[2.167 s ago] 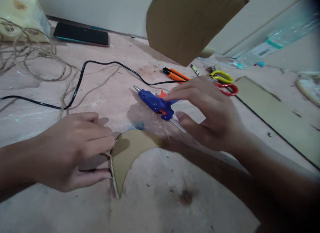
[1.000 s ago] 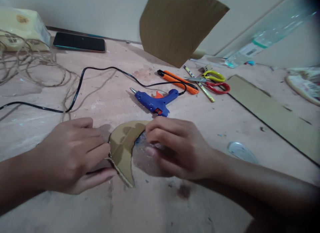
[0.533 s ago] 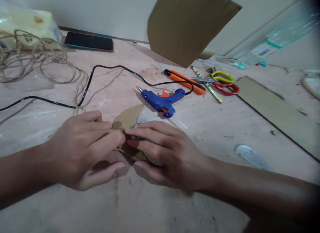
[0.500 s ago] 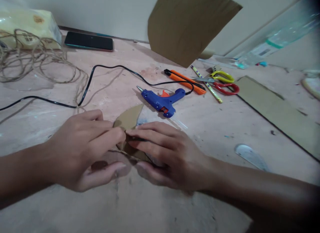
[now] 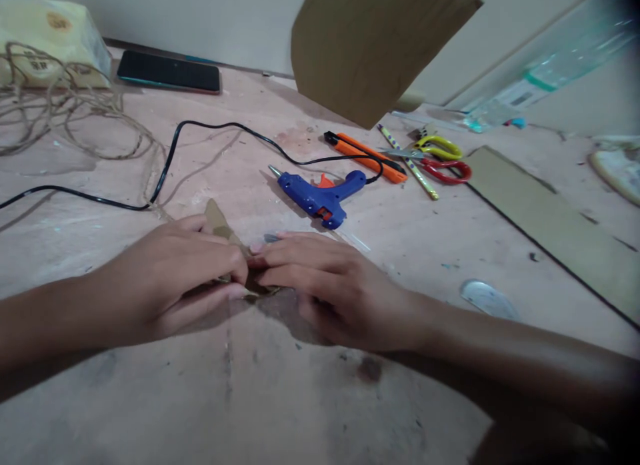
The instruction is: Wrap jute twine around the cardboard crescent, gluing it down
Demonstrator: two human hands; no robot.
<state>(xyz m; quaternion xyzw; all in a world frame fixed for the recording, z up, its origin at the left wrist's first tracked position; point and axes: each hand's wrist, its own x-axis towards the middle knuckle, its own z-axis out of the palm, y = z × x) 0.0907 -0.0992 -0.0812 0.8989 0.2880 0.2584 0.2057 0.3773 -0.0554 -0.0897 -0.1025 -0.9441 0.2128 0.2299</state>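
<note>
A small brown cardboard piece [image 5: 220,224] stands tilted between my hands, its lower part mostly covered by fingers. My left hand [image 5: 173,275] is closed on its left side, thumb below and fingers above. From the right, my right hand [image 5: 330,285] grips the same piece, fingertips close to those of the left. Twine [image 5: 156,165] runs down from a loose tangle towards my left hand. Just beyond my right hand lies a blue glue gun [image 5: 320,197] with its nozzle pointing left.
Behind are a phone [image 5: 170,72], a tissue pack [image 5: 55,45] and an upright cardboard sheet [image 5: 370,45]. An orange cutter [image 5: 365,157], a pencil [image 5: 407,160], scissors [image 5: 445,160], a cardboard strip [image 5: 555,232], a clear disc [image 5: 487,300] and a bottle [image 5: 545,78] lie to the right.
The cardboard piece has tipped up, and its pointed end now rises beside my left fingers. Both hands have shifted slightly and still hold it. The whole view has moved a little.
</note>
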